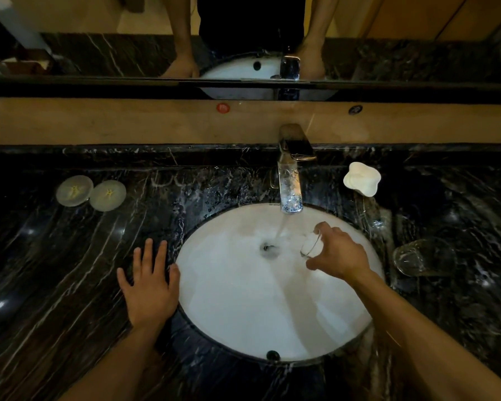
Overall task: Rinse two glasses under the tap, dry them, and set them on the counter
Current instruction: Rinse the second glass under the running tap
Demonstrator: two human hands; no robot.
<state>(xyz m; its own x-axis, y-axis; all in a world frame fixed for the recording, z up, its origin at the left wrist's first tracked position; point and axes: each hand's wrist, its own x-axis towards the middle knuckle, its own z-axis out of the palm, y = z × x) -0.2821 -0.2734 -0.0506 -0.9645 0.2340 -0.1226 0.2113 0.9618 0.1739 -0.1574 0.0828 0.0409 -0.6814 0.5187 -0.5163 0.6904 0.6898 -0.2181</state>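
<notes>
Water runs from the chrome tap (290, 183) into the white oval sink (243, 314). My right hand (337, 253) grips a clear glass (311, 245) tilted on its side over the basin, just right of the stream. A second clear glass (417, 257) stands on the dark marble counter (55, 270) to the right of the sink. My left hand (149, 282) rests flat on the counter at the sink's left rim, fingers spread, holding nothing.
Two round white coasters (91, 193) lie at the back left of the counter. A white lobed dish (362, 178) stands right of the tap. A beige ledge and a mirror run along the back. The counter around the sink looks wet.
</notes>
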